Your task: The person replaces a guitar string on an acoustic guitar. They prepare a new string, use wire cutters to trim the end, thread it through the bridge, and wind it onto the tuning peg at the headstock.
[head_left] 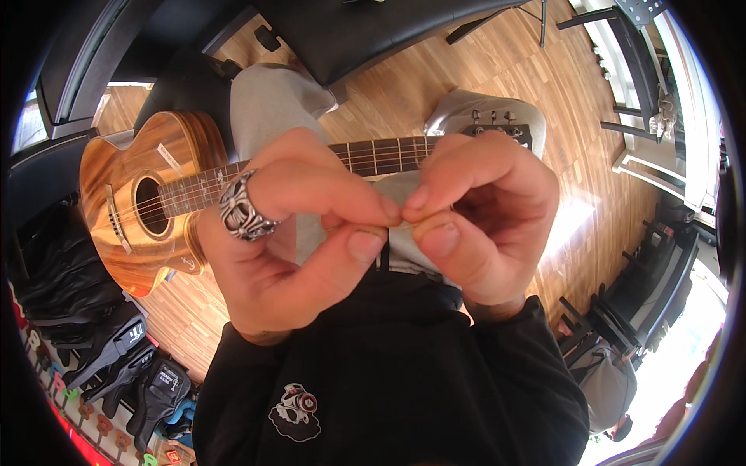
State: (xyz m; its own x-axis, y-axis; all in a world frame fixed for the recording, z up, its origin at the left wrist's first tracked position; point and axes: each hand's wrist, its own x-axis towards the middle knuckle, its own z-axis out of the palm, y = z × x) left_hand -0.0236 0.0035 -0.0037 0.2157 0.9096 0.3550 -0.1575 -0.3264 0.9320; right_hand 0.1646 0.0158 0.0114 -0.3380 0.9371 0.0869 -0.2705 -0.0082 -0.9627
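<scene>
My left hand (295, 241), with a chunky silver ring (242, 210), and my right hand (486, 210) meet fingertip to fingertip at mid-picture, both pinched; whatever is between the tips is too small to make out. Behind them a wooden acoustic guitar (124, 179) lies across my lap, its body at the left and its dark neck running right to the headstock (514, 128). Parts of the neck are hidden by my hands. My legs (272, 101) in light grey trousers show behind the guitar.
A black padded bench or top (365, 31) spans the upper middle. Black guitar bags (109, 357) line the lower left. Black stands or chairs (645, 287) and a grey bag (606, 388) are at the right. Wooden floor (466, 70) lies around me.
</scene>
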